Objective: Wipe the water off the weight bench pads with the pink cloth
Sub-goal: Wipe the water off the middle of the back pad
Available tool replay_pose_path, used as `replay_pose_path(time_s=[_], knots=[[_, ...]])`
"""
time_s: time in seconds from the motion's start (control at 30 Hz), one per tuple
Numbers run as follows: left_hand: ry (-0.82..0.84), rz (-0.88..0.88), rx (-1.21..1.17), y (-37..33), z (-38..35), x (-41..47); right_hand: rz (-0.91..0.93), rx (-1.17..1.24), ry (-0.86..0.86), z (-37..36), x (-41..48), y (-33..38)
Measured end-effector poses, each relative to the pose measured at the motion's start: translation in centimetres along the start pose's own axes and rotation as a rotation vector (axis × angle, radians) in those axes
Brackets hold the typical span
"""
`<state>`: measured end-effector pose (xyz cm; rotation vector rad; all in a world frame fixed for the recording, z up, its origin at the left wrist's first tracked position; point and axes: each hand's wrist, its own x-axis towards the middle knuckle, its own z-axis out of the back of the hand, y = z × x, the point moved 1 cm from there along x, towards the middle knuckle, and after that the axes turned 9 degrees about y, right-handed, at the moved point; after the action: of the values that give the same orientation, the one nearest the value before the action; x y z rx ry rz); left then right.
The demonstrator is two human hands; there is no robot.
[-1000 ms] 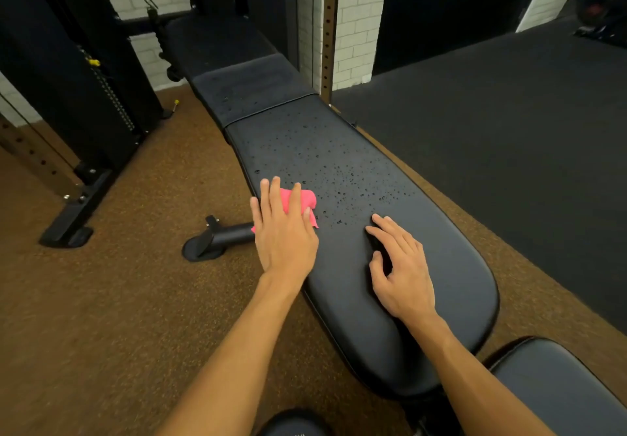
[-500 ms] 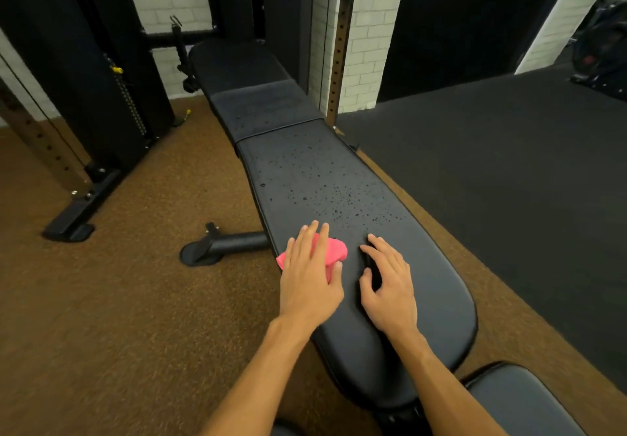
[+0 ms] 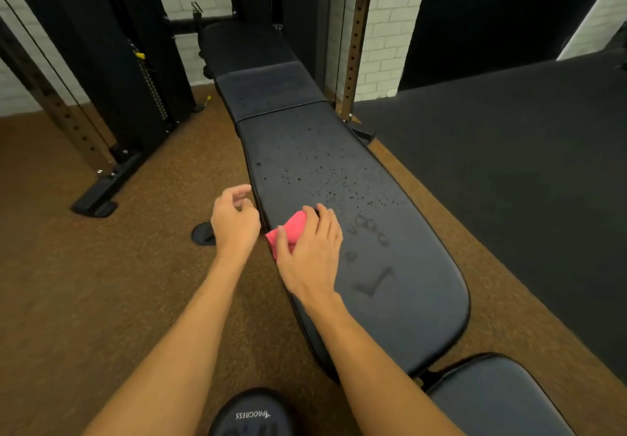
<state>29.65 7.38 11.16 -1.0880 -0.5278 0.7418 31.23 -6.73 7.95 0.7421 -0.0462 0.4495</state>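
Right hand [image 3: 307, 252] covers perhaps half the pink cloth [image 3: 293, 228].

Right hand [image 3: 307, 259] over pink cloth [image 3: 292, 229] on droplet-speckled bench pad [image 3: 339, 150].

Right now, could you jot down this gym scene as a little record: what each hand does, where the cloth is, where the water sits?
right hand: grips the pink cloth at the left edge of the long pad
left hand: off the pad, over the floor, loosely curled, holding nothing
water droplets: scattered on the long pad beyond the cloth
finger marks: smudged on the pad's near half
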Motion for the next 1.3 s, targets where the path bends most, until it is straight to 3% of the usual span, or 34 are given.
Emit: replay_pose_path(time_s=[0.33,0.4,0.57,0.67,0.83,1.03,1.3], knots=[[0.061,0.135,0.059,-1.8,-6.1,2.2,0.021,-0.24,-0.003,1.4,-1.8,-4.7],[-0.002,0.122,0.071,-1.3,-6.7,2.3,-0.039,-0.218,-0.015,2.4,-0.8,-6.2],[-0.068,0.082,-0.155,0.1,-6.6,3.0,-0.096,-0.042,-0.019,2.3,4.9,-5.3],[-0.063,0.101,-0.252,0.5,-6.5,3.2,0.056,-0.055,0.037,0.9,6.2,-3.3],[-0.038,0.154,-0.481,0.4,-6.1,3.4,0.478,-0.131,0.241,2.1,4.3,-5.5],[0.032,0.183,-0.567,-0.1,-5.2,3.4,0.191,-0.191,0.14,1.0,5.9,-4.6],[0.228,0.27,-0.496,-0.4,-1.7,4.9,0.631,-0.146,0.329,0.9,3.5,-3.6]])
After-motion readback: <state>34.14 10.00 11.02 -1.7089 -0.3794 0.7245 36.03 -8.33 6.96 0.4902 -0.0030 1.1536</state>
